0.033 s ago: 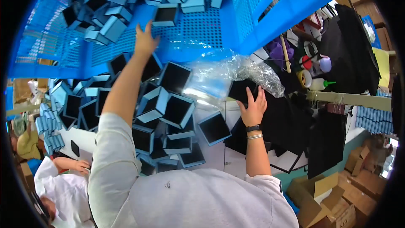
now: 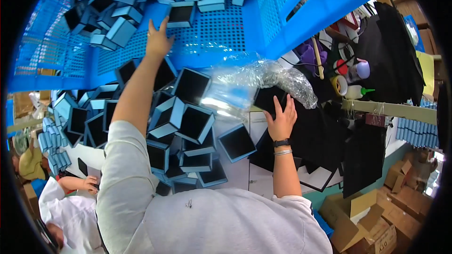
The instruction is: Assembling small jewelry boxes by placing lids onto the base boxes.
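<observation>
My left hand (image 2: 159,43) reaches up over the floor of a big blue plastic crate (image 2: 221,35), fingers spread and holding nothing. Just beyond its fingertips lies a light-blue box with a dark inside (image 2: 181,14). Many similar boxes (image 2: 123,30) are heaped deeper in the crate. My right hand (image 2: 284,118), wearing a black band and a bracelet, has its fingers apart over black sheet material (image 2: 315,134); whether it touches the surface I cannot tell. Crumpled clear plastic wrap (image 2: 282,82) lies beside its fingertips.
More open light-blue boxes (image 2: 194,122) are piled on the white table (image 2: 238,171) below the crate. A glue bottle with a green tip (image 2: 355,92) and tape rolls (image 2: 339,85) sit at right. Another person's hand (image 2: 88,183) is at lower left; cardboard boxes (image 2: 358,226) stand lower right.
The crate and boxes appear slightly further left in the view. My left hand stays near the same box with fingers spread. The other person's hand has shifted slightly.
</observation>
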A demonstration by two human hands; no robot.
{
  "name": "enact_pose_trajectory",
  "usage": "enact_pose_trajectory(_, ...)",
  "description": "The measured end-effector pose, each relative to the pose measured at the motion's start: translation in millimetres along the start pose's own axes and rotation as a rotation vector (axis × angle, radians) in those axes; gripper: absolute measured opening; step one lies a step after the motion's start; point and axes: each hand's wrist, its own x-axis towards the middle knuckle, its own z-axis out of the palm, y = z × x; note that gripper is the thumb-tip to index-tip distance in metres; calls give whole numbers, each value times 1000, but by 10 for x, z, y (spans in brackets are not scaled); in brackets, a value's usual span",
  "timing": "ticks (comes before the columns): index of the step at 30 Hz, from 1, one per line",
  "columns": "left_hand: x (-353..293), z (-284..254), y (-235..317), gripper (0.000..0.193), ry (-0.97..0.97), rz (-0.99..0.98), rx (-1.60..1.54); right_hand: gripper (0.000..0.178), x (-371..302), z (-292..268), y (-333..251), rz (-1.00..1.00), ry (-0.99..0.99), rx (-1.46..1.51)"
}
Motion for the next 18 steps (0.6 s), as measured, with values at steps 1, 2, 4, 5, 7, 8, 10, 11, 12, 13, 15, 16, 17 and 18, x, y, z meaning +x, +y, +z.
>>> enact_pose_trajectory(1, 103, 101, 24, 56, -20, 78, 102, 54, -12, 13, 20, 22, -10, -16)
enact_pose_trajectory(2, 159, 227, 9, 56, -34, 85, 90, 52, -5, 22, 26, 10, 7, -33)
enact_pose_trajectory(4, 226, 345, -24, 47, -48, 45, 310, 42, -2, 19, 36, -21, 33, -9)
enact_pose_trajectory(5, 234, 340, -41, 47, -48, 46, 309, 42, -10, 17, 61, -20, 34, -10)
enact_pose_trajectory(7, 215, 221, -97, 36, -217, -70, -148, 36, -36, 21, 102, -86, 20, -4)
enact_pose_trajectory(8, 132, 151, -82, 27, -105, -17, -241, 29, -55, 28, 134, -68, 52, 99)
enact_pose_trajectory(10, -122, -70, -106, 27, -119, 62, -254, 18, -110, -42, 185, -12, 197, 390)
enact_pose_trajectory(11, -295, -217, -129, 27, -109, 127, -279, 17, -143, -65, 168, 78, 260, 611)
enact_pose_trajectory(12, -499, -460, -1, 27, -140, 97, -348, 16, -142, -196, 92, 121, 337, 669)
enact_pose_trajectory(13, -748, -721, 150, 27, -171, 68, -417, 13, -165, -350, -23, 201, 342, 725)
enact_pose_trajectory(15, -1265, -1078, 240, 27, -154, 95, -513, 17, -203, -404, -86, 149, 224, 756)
enact_pose_trajectory(16, -1504, -1297, 388, 27, -192, 18, -592, 24, -180, -362, -161, 120, 207, 748)
enact_pose_trajectory(17, -1747, -1536, 535, 27, -221, -63, -665, 31, -86, -291, -261, 83, 186, 748)
enact_pose_trajectory(18, -2016, -1672, 610, 26, -237, -128, -699, 46, 1, -247, -332, 73, 56, 666)
